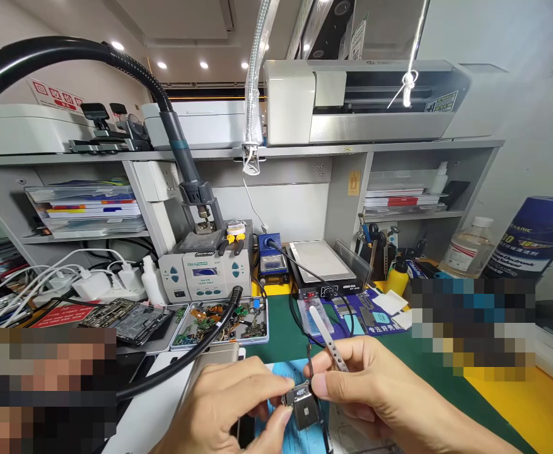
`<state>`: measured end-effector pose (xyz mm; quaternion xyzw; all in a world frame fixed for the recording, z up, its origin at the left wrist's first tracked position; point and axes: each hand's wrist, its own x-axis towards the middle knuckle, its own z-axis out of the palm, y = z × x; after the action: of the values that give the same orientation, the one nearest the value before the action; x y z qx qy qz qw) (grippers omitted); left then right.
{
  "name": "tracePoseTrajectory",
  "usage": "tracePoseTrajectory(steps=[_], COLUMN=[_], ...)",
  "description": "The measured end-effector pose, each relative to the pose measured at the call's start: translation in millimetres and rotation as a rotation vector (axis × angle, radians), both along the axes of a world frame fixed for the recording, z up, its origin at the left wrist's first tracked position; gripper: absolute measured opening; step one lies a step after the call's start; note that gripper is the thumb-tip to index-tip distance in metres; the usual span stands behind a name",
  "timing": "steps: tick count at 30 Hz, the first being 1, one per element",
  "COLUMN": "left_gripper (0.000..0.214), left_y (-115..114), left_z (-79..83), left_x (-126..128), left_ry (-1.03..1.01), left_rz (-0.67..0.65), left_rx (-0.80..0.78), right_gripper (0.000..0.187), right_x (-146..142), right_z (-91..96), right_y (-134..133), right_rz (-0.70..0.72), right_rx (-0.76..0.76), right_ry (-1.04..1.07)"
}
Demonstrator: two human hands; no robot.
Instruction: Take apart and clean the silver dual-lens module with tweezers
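My left hand [233,403] pinches a small black electronic module [306,411] by its left edge, between thumb and index finger. The module is square, with a metallic upper part and a thin dark flex cable [309,359] rising from it. My right hand [359,384] is closed around slim silver tweezers [335,353] with a row of holes, their rounded end pointing up and away. Its thumb touches the module's upper right corner. The tweezers' tips are hidden behind my fingers. Below both hands lies a blue printed sheet [283,369] on the green mat [285,328].
A tray of small circuit parts [264,331] stands behind my left hand, a black hose [181,362] crossing before it. At the back are a hot-air station [205,277], a soldering unit [273,260] and a flat heating plate [321,260]. Bottles [468,249] stand right. Two patches are pixelated.
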<state>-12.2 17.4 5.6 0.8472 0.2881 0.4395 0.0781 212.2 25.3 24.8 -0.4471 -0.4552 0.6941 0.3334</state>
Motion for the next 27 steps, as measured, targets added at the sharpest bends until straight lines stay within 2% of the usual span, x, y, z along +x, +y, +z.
tracePoseTrajectory(steps=[12,23,27], left_gripper=[0.027,0.026,0.025], left_y=[1.5,2.0,0.4], left_z=[-2.7,-2.8,1.0], left_x=[-0.2,-0.5,-0.5], left_ry=[-0.024,-0.022,-0.031], left_rz=[-0.039,-0.058,-0.019], left_rx=[-0.031,-0.071,-0.106], right_gripper=[0.017,0.02,0.023], right_x=[-5.6,-4.3,-2.6], right_z=[4.4,2.4,4.9], right_y=[1.4,0.4,0.9], right_rz=[-0.034,0.003,0.029], right_rx=[-0.013,0.013,0.034], right_ry=[0.011,0.02,0.043])
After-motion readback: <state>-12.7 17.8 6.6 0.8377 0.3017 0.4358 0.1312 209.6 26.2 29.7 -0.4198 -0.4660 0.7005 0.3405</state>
